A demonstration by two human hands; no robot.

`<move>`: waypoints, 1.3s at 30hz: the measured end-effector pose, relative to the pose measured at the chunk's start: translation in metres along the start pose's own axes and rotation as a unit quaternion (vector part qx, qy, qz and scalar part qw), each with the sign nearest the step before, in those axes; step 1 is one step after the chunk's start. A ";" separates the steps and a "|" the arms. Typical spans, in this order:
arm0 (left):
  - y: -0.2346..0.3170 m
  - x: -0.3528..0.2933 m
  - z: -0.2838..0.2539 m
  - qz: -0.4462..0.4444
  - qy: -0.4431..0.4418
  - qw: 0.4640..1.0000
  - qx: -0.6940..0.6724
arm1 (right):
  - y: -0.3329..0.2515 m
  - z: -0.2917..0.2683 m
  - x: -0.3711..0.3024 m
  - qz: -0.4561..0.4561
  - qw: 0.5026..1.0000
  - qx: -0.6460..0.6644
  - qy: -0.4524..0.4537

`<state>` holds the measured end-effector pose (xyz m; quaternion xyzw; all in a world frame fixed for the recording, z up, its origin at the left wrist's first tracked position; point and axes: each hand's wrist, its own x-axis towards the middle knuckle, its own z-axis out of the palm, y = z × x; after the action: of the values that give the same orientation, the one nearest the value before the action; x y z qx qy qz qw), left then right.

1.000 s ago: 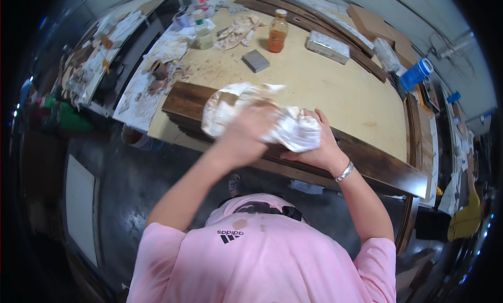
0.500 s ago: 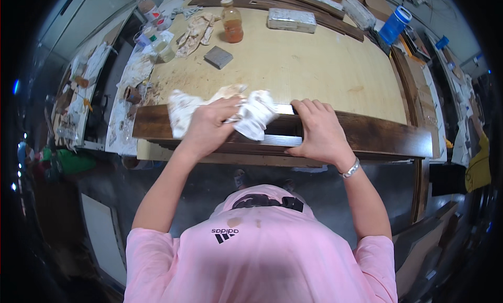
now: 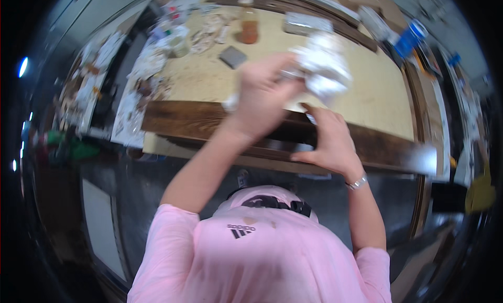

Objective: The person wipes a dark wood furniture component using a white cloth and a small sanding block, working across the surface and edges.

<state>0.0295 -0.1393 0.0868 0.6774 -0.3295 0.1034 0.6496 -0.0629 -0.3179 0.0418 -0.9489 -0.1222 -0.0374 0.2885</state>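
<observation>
A long dark brown wooden piece (image 3: 181, 116) lies across the near edge of the table, with a dark opening near its middle. My left hand (image 3: 262, 96), smeared by motion, is closed on a crumpled white rag (image 3: 324, 64). The hand is over the wooden piece, and the rag hangs out beyond its far side. My right hand (image 3: 334, 143) grips the wooden piece beside the opening, thumb at the near edge and fingers across the top. A silvery band circles that wrist.
On the pale tabletop (image 3: 367, 93) stand a bottle of orange-brown liquid (image 3: 249, 22) and a grey block (image 3: 232, 57). A silvery wrapped block (image 3: 308, 23) lies near dark wooden strips (image 3: 272, 3) at the back. A blue-and-white container (image 3: 410, 38) is far right; stained cloths (image 3: 209, 30) lie left.
My left hand has lifted the rag off the wooden piece and swung it right and away from me. My right hand stays on the wood. The whole view has shifted slightly.
</observation>
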 end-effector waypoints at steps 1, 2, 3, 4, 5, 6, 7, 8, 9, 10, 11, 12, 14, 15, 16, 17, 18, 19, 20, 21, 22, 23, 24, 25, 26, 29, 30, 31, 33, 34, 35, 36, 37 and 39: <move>0.009 -0.006 0.004 0.052 -0.019 0.997 0.048 | 0.003 -0.001 0.001 0.033 0.996 0.087 -0.016; 0.013 -0.014 0.017 0.084 -0.046 0.994 0.052 | 0.015 0.002 -0.005 0.043 0.987 0.153 0.005; 0.010 -0.021 0.029 0.114 -0.081 0.989 0.052 | 0.041 0.014 -0.020 0.038 0.977 0.201 0.061; 0.013 -0.033 0.030 0.153 -0.091 0.977 0.116 | 0.071 0.032 -0.038 0.021 0.964 0.235 0.120; 0.015 -0.043 0.025 0.187 -0.103 0.960 0.180 | 0.096 0.047 -0.051 0.005 0.954 0.243 0.175; 0.013 -0.048 0.006 0.179 -0.088 0.960 0.197 | 0.081 0.045 -0.040 0.030 0.920 0.318 0.227; 0.016 -0.053 -0.022 0.171 -0.078 0.968 0.165 | 0.061 0.036 -0.032 0.063 0.876 0.384 0.284; 0.023 -0.062 -0.054 0.160 -0.070 0.976 0.131 | 0.062 0.026 -0.035 0.069 0.880 0.382 0.275; 0.034 -0.067 -0.092 0.127 -0.009 0.977 0.173 | 0.070 0.013 -0.042 0.081 0.882 0.375 0.272; 0.028 -0.080 -0.131 0.036 0.042 0.979 0.194 | 0.064 -0.002 -0.043 0.114 0.916 0.275 0.268; 0.028 -0.090 -0.167 -0.063 0.120 0.972 0.191 | 0.054 -0.009 -0.038 0.116 0.916 0.272 0.272; 0.010 -0.100 -0.200 -0.094 0.253 0.957 0.103 | 0.042 -0.013 -0.029 0.091 0.942 0.170 0.274; -0.048 -0.137 -0.291 -0.163 0.339 0.911 0.167 | 0.025 -0.012 -0.016 0.101 0.972 -0.033 0.211; -0.085 -0.156 -0.330 -0.210 0.317 0.895 0.233 | 0.013 -0.007 -0.014 0.146 0.976 -0.075 0.143; -0.115 -0.173 -0.356 -0.257 0.294 0.871 0.299 | 0.010 -0.001 -0.015 0.120 0.976 -0.129 0.131; -0.144 -0.186 -0.369 -0.278 0.269 0.852 0.353 | 0.009 0.003 -0.017 0.093 0.972 -0.182 0.118; -0.166 -0.194 -0.379 -0.299 0.240 0.830 0.404 | 0.005 0.002 -0.017 0.093 0.971 -0.187 0.118; -0.179 -0.194 -0.381 -0.300 0.236 0.835 0.397 | 0.001 -0.002 -0.019 0.106 0.984 -0.106 0.101; -0.191 -0.195 -0.378 -0.315 0.220 0.826 0.412 | -0.002 -0.004 -0.020 0.118 0.989 -0.023 0.084; -0.198 -0.188 -0.369 -0.328 0.198 0.820 0.425 | 0.001 -0.007 -0.024 0.128 0.987 -0.032 0.087; -0.202 -0.182 -0.363 -0.358 0.176 0.813 0.424 | 0.008 -0.009 -0.027 0.148 0.984 0.039 0.095; -0.207 -0.180 -0.362 -0.359 0.170 0.817 0.418 | 0.010 -0.007 -0.028 0.164 0.975 0.112 0.101; -0.212 -0.180 -0.362 -0.329 0.124 0.810 0.470 | 0.012 0.002 -0.025 0.200 0.965 0.081 0.151; -0.216 -0.179 -0.362 -0.297 0.078 0.798 0.519 | 0.014 0.008 -0.020 0.206 0.964 0.076 0.152; -0.219 -0.175 -0.358 -0.296 0.069 0.805 0.510 | 0.009 0.010 -0.016 0.232 0.959 -0.004 0.164; -0.223 -0.170 -0.358 -0.270 0.022 0.802 0.532 | 0.000 0.032 -0.004 0.208 0.942 -0.142 0.223; -0.226 -0.173 -0.360 -0.241 0.010 0.796 0.555 | 0.001 0.036 -0.004 0.205 0.936 -0.158 0.237; -0.230 -0.173 -0.359 -0.210 -0.002 0.791 0.574 | 0.002 0.037 -0.006 0.204 0.929 -0.178 0.252; -0.247 -0.177 -0.370 -0.204 -0.034 0.778 0.594 | 0.001 0.037 -0.010 0.193 0.928 -0.190 0.255; -0.258 -0.179 -0.377 -0.198 -0.060 0.760 0.616 | -0.002 0.036 -0.007 0.184 0.925 -0.217 0.253; -0.268 -0.187 -0.390 -0.232 -0.034 0.761 0.605 | -0.005 0.034 0.000 0.190 0.926 -0.226 0.235; -0.256 -0.178 -0.381 -0.242 0.047 0.809 0.533 | -0.001 0.031 0.000 0.195 0.921 -0.238 0.238; -0.249 -0.182 -0.398 -0.248 0.108 0.830 0.488 | -0.003 0.028 0.008 0.208 0.926 -0.221 0.224; -0.232 -0.181 -0.422 -0.192 0.202 0.875 0.396 | -0.001 0.030 0.020 0.204 0.926 -0.219 0.228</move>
<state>0.1482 0.3033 -0.1473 0.8921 0.0143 0.2329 0.3869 -0.0436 -0.2961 0.0204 -0.9588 0.1543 -0.2192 0.0945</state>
